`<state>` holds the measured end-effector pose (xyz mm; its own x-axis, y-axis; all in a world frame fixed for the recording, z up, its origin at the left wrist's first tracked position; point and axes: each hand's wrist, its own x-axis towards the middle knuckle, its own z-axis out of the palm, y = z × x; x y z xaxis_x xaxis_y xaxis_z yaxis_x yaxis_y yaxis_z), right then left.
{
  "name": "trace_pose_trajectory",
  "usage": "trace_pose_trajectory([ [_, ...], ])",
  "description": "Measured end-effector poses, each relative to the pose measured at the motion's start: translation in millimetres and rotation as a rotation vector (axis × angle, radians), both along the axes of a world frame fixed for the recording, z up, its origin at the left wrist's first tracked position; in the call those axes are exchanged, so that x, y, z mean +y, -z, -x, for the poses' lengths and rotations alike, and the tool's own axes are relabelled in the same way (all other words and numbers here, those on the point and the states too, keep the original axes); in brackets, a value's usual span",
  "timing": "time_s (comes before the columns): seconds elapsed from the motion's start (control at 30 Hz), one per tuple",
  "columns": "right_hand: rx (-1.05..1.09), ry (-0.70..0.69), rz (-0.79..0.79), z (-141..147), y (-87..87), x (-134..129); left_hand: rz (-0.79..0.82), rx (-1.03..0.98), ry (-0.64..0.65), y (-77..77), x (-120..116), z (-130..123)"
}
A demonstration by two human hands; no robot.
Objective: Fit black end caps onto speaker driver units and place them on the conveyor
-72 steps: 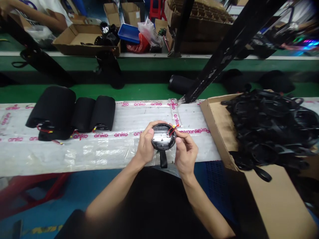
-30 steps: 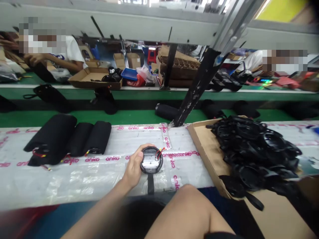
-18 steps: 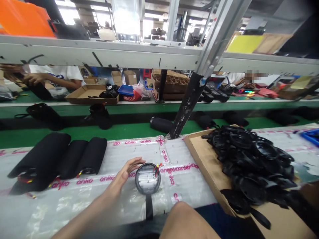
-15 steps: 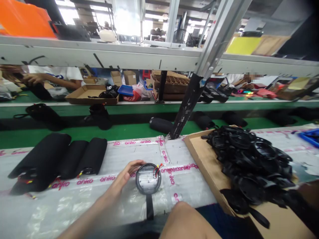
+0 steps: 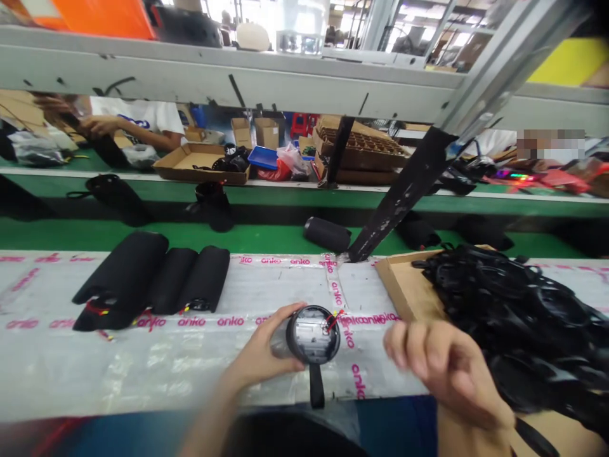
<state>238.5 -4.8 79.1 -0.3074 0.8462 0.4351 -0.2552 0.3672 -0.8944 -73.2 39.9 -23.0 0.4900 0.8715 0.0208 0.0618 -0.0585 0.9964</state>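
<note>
My left hand (image 5: 273, 346) curves round the side of a black cylindrical speaker (image 5: 314, 336), thumb in front and fingers behind. It stands on end on the wrapped bench, its round grey end facing up. Thin red wires with yellow tips (image 5: 335, 317) stick out of that end. Toward me, a short black strap (image 5: 316, 385) hangs from its rim. My right hand (image 5: 442, 365) is raised to the right of the speaker, apart from it, its fingers curled. Anything inside those fingers is hidden.
Several black cloth-covered cylinders (image 5: 204, 279) lie at the left. On the right, a cardboard tray (image 5: 404, 289) carries a heap of black strapped rings (image 5: 504, 298). A dark slanted post (image 5: 404, 197) rises behind. Beyond the green belt (image 5: 266, 236), a co-worker's hands (image 5: 102, 125) hold something dark.
My right hand has come up into view beside the tray. The left hand's thumb now shows at the speaker's front. The whole view has shifted, so things appear farther right.
</note>
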Motion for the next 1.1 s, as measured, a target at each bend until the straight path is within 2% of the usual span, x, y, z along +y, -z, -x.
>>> trace_pose_trajectory([
  [0.03,-0.054,0.182,0.022,-9.1,11.3,6.2,0.006,-0.003,0.012,0.8,0.7,0.7],
  [0.07,-0.175,0.279,0.076,-13.8,24.6,9.1,0.009,0.004,0.022,1.7,1.2,1.0],
  [0.1,-0.302,0.313,0.132,-13.8,39.2,9.5,0.011,0.016,0.030,2.5,1.3,1.1],
  [0.2,-0.496,0.169,0.281,10.8,80.0,4.0,0.012,0.000,0.045,2.1,1.2,0.5],
  [0.3,-0.460,0.120,0.347,49.8,104.3,3.0,0.000,-0.088,0.044,-1.3,1.3,-1.8],
  [0.4,-0.342,0.148,0.410,78.1,114.4,8.5,-0.012,-0.125,0.020,-1.4,0.2,-7.0],
  [0.47,-0.302,0.181,0.412,87.2,118.5,11.6,-0.002,-0.134,-0.003,2.3,-2.4,-11.3],
  [0.6,-0.332,0.233,0.334,87.4,122.6,16.7,0.037,-0.084,-0.050,14.6,-12.0,-15.7],
  [0.7,-0.421,0.191,0.299,83.3,113.8,34.9,0.028,0.025,-0.170,24.5,-24.4,-14.0],
  [0.77,-0.494,0.189,0.250,85.7,99.2,62.3,-0.007,0.037,-0.355,30.5,-37.7,-11.6],
  [0.83,-0.524,0.236,0.172,95.9,79.1,103.0,-0.011,-0.021,-0.563,35.4,-55.4,-8.2],
  [0.87,-0.524,0.277,0.130,104.1,68.3,127.4,0.017,-0.057,-0.600,37.2,-64.9,-6.1],
  [0.9,-0.511,0.310,0.091,114.2,58.0,153.8,0.068,-0.081,-0.529,38.5,-73.9,-3.5],
  [1.0,-0.461,0.380,0.054,151.5,36.1,236.1,0.209,-0.091,-0.097,38.7,-91.0,6.1],
  [1.03,-0.465,0.395,0.063,164.6,33.3,261.8,0.225,-0.087,-0.016,37.7,-91.8,9.9],
  [1.1,-0.482,0.420,0.092,188.7,34.3,305.9,0.223,-0.081,0.027,34.3,-86.8,18.2],
])
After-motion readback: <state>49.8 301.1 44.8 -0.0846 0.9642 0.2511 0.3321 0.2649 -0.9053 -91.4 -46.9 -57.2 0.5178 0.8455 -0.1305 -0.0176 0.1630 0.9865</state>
